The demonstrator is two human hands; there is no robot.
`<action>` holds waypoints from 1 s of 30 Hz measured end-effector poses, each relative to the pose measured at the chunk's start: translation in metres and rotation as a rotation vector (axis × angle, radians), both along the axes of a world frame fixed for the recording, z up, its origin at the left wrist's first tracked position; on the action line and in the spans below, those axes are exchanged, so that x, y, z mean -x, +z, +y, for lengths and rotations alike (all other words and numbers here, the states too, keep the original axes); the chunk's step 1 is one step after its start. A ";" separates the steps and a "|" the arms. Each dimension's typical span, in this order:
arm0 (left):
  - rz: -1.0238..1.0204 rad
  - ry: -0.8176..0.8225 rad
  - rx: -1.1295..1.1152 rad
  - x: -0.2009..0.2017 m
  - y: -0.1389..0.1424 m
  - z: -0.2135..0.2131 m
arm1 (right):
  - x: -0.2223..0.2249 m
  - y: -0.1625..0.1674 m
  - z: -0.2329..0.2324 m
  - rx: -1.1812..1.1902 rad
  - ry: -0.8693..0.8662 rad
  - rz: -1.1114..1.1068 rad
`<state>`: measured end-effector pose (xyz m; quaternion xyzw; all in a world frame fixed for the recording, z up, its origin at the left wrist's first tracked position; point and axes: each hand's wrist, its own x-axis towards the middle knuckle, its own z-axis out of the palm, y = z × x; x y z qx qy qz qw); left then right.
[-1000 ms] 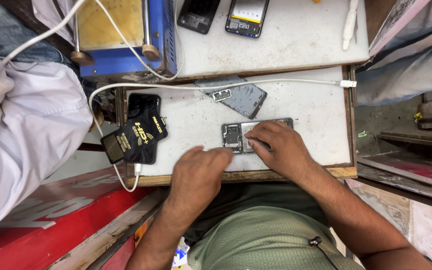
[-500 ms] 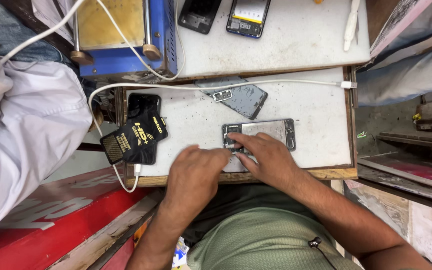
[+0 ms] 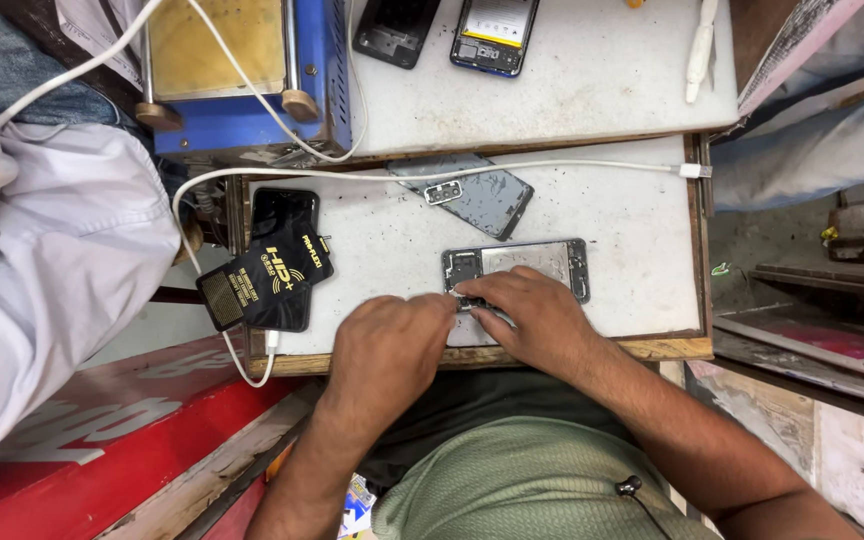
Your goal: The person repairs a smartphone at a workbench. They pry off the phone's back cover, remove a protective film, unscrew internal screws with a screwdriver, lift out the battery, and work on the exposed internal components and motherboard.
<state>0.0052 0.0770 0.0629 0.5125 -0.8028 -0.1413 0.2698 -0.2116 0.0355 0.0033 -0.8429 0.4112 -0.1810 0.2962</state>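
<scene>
An opened phone body with bare metal insides lies flat on a small white work board. My right hand rests over its near edge, fingertips pinched at the phone's lower left part. My left hand is right beside it, fingers curled and touching the same spot. Whether a small part or tool sits between the fingers is hidden. A grey phone back cover lies just beyond the phone.
A black flat packet lies at the board's left edge. A white cable runs across the board. Behind stand a blue heating plate machine, two more opened phones, a white tool. Another person's white sleeve is at left.
My right hand has slid back from on top of the phone toward its near left corner, uncovering most of it. My left hand moved in to meet it.
</scene>
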 end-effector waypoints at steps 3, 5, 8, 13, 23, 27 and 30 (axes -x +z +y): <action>0.060 0.166 0.044 -0.002 -0.008 -0.002 | -0.002 0.003 -0.001 0.004 0.010 0.006; 0.176 0.228 0.092 -0.004 -0.011 0.001 | -0.002 0.005 -0.002 -0.007 0.008 0.014; 0.278 0.264 0.076 -0.005 -0.017 0.005 | -0.002 0.006 -0.002 -0.015 0.016 -0.008; 0.358 0.251 0.084 -0.001 -0.024 0.005 | -0.002 0.004 -0.006 -0.013 -0.016 -0.107; 0.291 0.191 0.077 0.006 -0.032 0.005 | 0.004 0.016 -0.075 0.127 -0.222 0.152; 0.238 0.173 0.076 0.013 -0.038 0.006 | 0.007 0.024 -0.075 0.198 -0.211 0.099; 0.203 0.167 0.075 0.016 -0.040 0.004 | 0.012 0.026 -0.067 0.162 -0.212 0.043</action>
